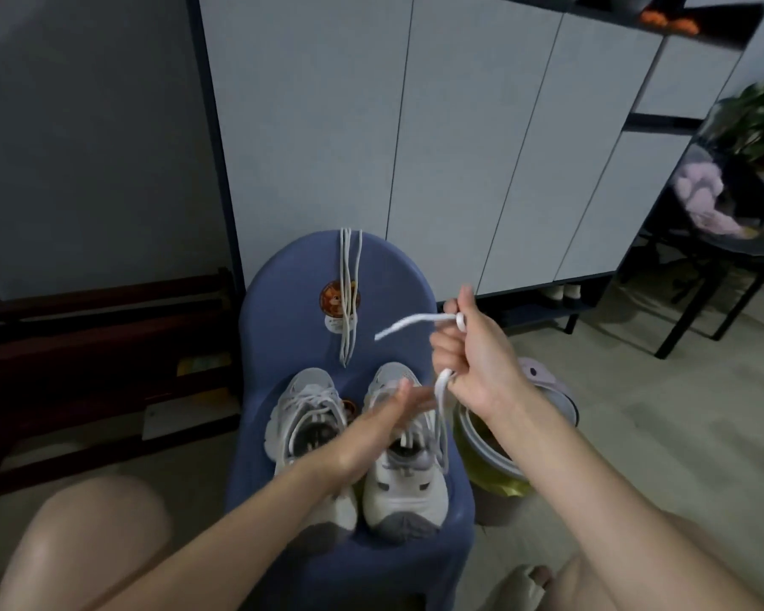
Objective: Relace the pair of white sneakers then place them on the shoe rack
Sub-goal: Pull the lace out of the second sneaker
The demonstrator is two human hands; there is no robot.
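Note:
Two white sneakers stand side by side on a blue chair (283, 302), toes pointing away from me. The left sneaker (305, 416) has its lace threaded. My left hand (398, 403) lies over the tongue of the right sneaker (404, 482), fingers stretched out flat. My right hand (473, 350) is raised above and to the right of that shoe and grips a white lace (409, 324); one end sticks out to the left, and the other part runs down to the shoe's eyelets. A spare white lace (349, 293) hangs folded over the chair's backrest.
A tall cabinet with pale doors (415, 125) stands behind the chair, shoes showing under it. A lined bin (499, 452) sits right of the chair. A dark wooden bench (98, 346) is at the left, a black chair with pink cloth (706, 200) at the far right.

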